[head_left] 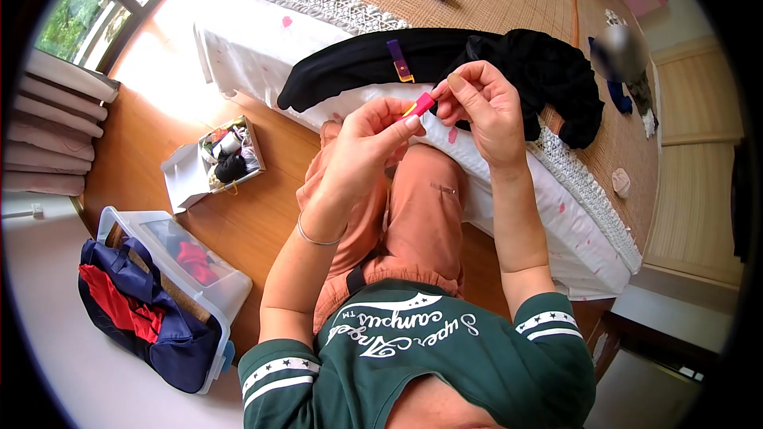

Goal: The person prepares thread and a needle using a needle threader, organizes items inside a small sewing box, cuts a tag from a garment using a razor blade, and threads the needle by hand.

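One small, flat pink-and-yellow piece (424, 102) is clamped by left fingers (411, 122) at twelve o'clock, apparently steadied for right fingers (455, 81), pinched together toward one.

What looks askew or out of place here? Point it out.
Nothing looks spilled or damaged. The navy fabric bag with red panels slumps sideways across the clear plastic bin, looking askew. A thin yellow strand hangs outside the open white cardboard box, as if it slipped from the jumbled contents.

Bin (229, 280): translucent plastic, on the floor (131, 167)
Bag (176, 349): navy and red, touching the bin
Curtain (46, 133): pale, near the window (82, 6)
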The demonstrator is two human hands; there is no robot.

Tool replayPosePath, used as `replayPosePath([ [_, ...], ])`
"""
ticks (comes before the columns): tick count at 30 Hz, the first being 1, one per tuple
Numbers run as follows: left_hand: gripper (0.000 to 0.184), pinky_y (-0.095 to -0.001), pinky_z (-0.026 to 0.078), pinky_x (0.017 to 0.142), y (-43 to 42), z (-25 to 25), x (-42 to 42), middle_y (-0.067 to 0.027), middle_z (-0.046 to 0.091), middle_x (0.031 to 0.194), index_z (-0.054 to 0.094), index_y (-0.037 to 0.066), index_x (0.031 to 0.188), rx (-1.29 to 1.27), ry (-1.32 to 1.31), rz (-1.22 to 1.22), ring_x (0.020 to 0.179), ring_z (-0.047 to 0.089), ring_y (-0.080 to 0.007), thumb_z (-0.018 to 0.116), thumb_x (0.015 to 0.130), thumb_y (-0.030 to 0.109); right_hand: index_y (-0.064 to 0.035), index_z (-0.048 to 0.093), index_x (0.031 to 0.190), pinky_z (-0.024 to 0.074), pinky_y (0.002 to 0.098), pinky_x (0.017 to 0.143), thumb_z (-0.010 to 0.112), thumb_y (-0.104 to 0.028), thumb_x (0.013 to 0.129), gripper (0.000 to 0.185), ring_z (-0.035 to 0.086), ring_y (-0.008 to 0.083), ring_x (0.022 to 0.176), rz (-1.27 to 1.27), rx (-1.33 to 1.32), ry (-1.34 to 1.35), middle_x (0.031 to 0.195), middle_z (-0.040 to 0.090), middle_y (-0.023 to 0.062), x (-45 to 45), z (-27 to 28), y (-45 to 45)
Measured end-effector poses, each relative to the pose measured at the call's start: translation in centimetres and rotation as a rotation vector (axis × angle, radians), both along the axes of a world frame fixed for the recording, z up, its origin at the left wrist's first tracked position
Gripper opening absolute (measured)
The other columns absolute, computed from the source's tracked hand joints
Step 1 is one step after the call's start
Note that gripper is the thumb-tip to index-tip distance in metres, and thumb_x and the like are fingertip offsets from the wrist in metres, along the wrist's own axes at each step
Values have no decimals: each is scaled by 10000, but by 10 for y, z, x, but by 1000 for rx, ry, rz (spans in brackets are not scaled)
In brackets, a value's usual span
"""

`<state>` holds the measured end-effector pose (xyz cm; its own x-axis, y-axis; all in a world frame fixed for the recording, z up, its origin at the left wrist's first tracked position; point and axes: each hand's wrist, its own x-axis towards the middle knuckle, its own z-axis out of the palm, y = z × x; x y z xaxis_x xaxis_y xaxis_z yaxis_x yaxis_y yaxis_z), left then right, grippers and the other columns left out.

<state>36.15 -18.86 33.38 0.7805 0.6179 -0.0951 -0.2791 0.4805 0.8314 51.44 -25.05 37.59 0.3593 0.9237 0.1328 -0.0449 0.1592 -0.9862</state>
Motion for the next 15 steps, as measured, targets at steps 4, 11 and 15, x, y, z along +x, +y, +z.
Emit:
replayPosePath([
  [4, 198, -138, 285, 459, 0, 0, 0, -28, 569, 769, 541, 0, 969, 2, 8, -4, 535, 390, -13, 563, 834, 143, 13, 501, 849, 504, 209, 552, 539, -45, 829, 73, 583, 102, 618, 5, -36, 27, 764, 612, 109, 0, 1, -1],
  [11, 206, -139, 287, 458, 0, 0, 1, -29, 567, 768, 540, -3, 979, -4, -2, -11, 531, 388, -15, 561, 836, 144, 6, 515, 835, 488, 198, 564, 574, 8, 783, 79, 564, 84, 625, -10, -55, 56, 722, 576, 56, -3, 0, 0],
  [15, 209, -141, 289, 461, 1, 0, 3, -27, 569, 770, 544, -4, 982, 1, 5, -16, 530, 390, -16, 566, 833, 141, -3, 522, 819, 439, 177, 540, 583, 6, 779, 74, 513, 52, 592, -43, 15, 18, 701, 555, 29, -3, -4, 2],
])
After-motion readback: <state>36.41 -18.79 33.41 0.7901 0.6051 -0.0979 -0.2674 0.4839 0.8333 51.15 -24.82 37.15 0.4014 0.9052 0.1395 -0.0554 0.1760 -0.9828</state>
